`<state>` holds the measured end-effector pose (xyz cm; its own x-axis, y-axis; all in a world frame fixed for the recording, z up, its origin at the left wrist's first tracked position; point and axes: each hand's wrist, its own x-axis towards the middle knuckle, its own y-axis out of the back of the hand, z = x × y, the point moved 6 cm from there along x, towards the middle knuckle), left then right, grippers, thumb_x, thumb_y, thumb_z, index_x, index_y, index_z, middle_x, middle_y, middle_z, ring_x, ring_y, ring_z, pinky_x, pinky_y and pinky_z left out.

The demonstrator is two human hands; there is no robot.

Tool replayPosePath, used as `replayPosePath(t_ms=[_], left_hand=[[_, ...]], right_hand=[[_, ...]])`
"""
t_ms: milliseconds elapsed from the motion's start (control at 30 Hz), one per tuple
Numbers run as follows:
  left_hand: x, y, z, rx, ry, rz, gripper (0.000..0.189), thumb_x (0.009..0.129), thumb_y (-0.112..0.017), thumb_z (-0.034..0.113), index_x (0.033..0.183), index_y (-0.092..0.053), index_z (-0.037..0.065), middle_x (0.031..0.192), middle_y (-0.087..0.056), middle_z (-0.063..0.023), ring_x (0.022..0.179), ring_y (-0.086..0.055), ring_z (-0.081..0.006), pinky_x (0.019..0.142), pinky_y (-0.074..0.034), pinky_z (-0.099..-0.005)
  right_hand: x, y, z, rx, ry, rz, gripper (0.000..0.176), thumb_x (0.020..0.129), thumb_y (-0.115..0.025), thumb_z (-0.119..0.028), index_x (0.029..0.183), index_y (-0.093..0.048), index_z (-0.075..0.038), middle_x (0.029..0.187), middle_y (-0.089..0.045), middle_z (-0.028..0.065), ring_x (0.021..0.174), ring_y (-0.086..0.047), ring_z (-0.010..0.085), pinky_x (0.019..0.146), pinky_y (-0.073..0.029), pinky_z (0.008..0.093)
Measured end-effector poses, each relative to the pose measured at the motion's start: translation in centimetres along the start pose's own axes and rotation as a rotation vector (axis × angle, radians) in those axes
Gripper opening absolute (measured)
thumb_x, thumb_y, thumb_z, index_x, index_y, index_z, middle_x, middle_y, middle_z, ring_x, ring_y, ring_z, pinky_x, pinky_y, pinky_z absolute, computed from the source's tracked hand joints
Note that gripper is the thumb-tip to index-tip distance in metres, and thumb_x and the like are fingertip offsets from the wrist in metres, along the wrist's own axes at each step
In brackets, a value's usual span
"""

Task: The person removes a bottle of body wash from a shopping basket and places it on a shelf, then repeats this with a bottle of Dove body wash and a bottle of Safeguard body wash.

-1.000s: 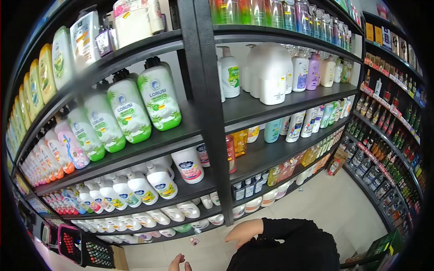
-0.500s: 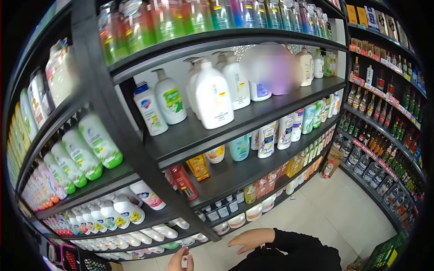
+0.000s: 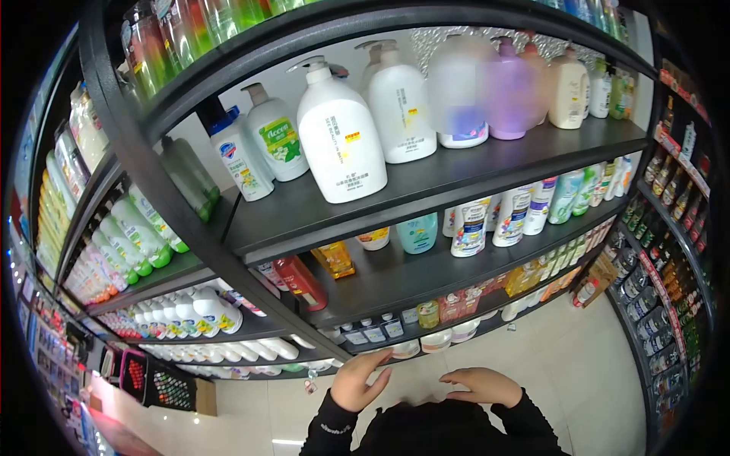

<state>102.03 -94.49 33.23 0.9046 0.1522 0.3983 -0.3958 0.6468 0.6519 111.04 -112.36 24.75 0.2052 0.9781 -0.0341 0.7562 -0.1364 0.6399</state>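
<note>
Head view is taking in a tall black shelving unit (image 3: 456, 163) that is curving across almost the whole picture, with a pale tiled floor (image 3: 563, 357) lying below it and a second rack of small bottles (image 3: 669, 251) running down the right edge.

On the upper board a big white pump bottle (image 3: 340, 144) is standing nearest the camera. A second white pump bottle (image 3: 401, 106) is standing just beside it, and a purple bottle (image 3: 508, 95), too blurred to read, is sitting further right. One board down, a red bottle (image 3: 300, 281) is leaning near the upright post, with a yellow bottle (image 3: 334, 258) and a teal bottle (image 3: 418, 232) standing to its right. A red and black basket (image 3: 156, 384) is sitting on the floor at the lower left.

At the bottom edge, both hands are reaching forward out of black sleeves (image 3: 532, 418). The left hand (image 3: 357, 384) is spreading its fingers wide, thumb out, and is holding nothing. The right hand (image 3: 483, 386) is lying flat, palm down, fingers stretched out loosely, and is also holding nothing.

The things nearest the hands are the white tubs (image 3: 437, 342) sitting in a row on the lowest board, just above the fingertips and not touching them. Every bottle and tub in view is resting on a shelf; none is being lifted or touched. A small scrap (image 3: 309, 385) is showing just left of the left hand, too small to tell what it is.
</note>
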Motion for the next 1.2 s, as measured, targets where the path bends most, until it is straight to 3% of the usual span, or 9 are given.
replayPosePath(t_ms=[367,567,767,833,967,1033,1100,1133,1200], left_hand=[[6.3,-2.5,-0.9,-0.025,-0.075,-0.097,0.026,0.075,-0.06,0.008,0.1,-0.058,0.002,0.095,-0.061,-0.0135,0.085,-0.059,-0.0279,0.073,-0.046,-0.0329],[9.2,-0.7,-2.5,0.03,-0.149,-0.058,0.024,0.077,-0.059,0.012,0.099,-0.058,0.002,0.093,-0.061,-0.012,0.082,-0.059,-0.0288,0.072,-0.046,-0.0342],[11.0,1.4,-4.5,0.05,-0.09,-0.024,0.023,0.073,-0.06,0.004,0.095,-0.059,0.0,0.091,-0.062,-0.0137,0.082,-0.06,-0.0276,0.071,-0.047,-0.0324],[11.4,2.2,-4.7,0.057,-0.072,-0.023,0.023,0.072,-0.059,0.003,0.095,-0.059,0.0,0.091,-0.062,-0.0138,0.083,-0.061,-0.0272,0.071,-0.047,-0.0324],[12.5,7.7,-1.5,0.138,-0.274,0.307,0.026,0.072,-0.057,0.0,0.098,-0.057,-0.001,0.095,-0.061,-0.0141,0.084,-0.061,-0.025,0.069,-0.047,-0.0303],[13.5,10.9,-2.3,0.126,-0.246,0.491,0.037,0.076,-0.054,0.001,0.112,-0.048,0.0,0.112,-0.052,-0.0162,0.097,-0.055,-0.0237,0.079,-0.044,-0.0317],[16.2,13.2,-2.2,0.049,-0.158,0.589,0.054,0.075,-0.055,-0.002,0.125,-0.036,0.001,0.122,-0.044,-0.0173,0.107,-0.049,-0.024,0.091,-0.038,-0.0348],[17.4,14.0,-2.5,0.121,-0.132,0.63,0.059,0.071,-0.065,0.005,0.123,-0.037,0.0,0.116,-0.048,-0.0159,0.1,-0.053,-0.0251,0.083,-0.043,-0.033],[19.5,14.1,-3.5,0.273,-0.023,0.498,0.064,0.07,-0.069,0.014,0.123,-0.035,0.0,0.109,-0.052,-0.0173,0.094,-0.056,-0.0263,0.078,-0.045,-0.0323]], right_hand=[[0.6,3.5,3.2,0.055,-0.106,0.138,0.039,0.078,-0.059,-0.029,0.108,-0.053,-0.004,0.095,-0.06,0.0149,0.087,-0.058,0.0278,0.075,-0.046,0.0332],[4.5,6.5,3.4,0.08,-0.028,0.238,0.034,0.078,-0.061,-0.023,0.104,-0.056,-0.004,0.094,-0.061,0.0126,0.085,-0.06,0.0236,0.074,-0.046,0.0307],[9.0,7.8,3.8,0.089,0.046,0.185,0.036,0.079,-0.059,-0.025,0.107,-0.053,-0.004,0.096,-0.06,0.0143,0.087,-0.059,0.0263,0.074,-0.046,0.0331],[10.1,8.4,3.6,0.074,0.009,0.145,0.033,0.078,-0.062,-0.022,0.105,-0.056,-0.005,0.095,-0.061,0.0111,0.086,-0.06,0.0232,0.073,-0.046,0.0295],[10.7,13.5,-1.5,0.249,0.196,0.177,0.035,0.074,-0.065,-0.013,0.107,-0.056,-0.005,0.103,-0.06,0.0103,0.092,-0.058,0.0233,0.078,-0.045,0.0301],[10.7,18.2,-5.2,0.152,0.441,0.397,0.039,0.073,-0.065,-0.009,0.109,-0.053,-0.003,0.107,-0.056,0.0121,0.094,-0.056,0.0244,0.078,-0.045,0.0315],[11.8,22.1,-7.3,0.017,0.509,0.653,0.039,0.07,-0.065,-0.004,0.107,-0.053,-0.001,0.108,-0.055,0.0132,0.097,-0.054,0.0255,0.083,-0.043,0.0331],[12.5,23.7,-8.6,-0.12,0.536,0.778,0.037,0.07,-0.065,-0.004,0.106,-0.054,0.0,0.108,-0.055,0.014,0.097,-0.054,0.0263,0.083,-0.042,0.0332],[14.8,26.0,-10.0,-0.183,0.509,0.915,0.042,0.072,-0.065,-0.008,0.109,-0.049,0.002,0.108,-0.053,0.0165,0.098,-0.053,0.0291,0.085,-0.041,0.033]])
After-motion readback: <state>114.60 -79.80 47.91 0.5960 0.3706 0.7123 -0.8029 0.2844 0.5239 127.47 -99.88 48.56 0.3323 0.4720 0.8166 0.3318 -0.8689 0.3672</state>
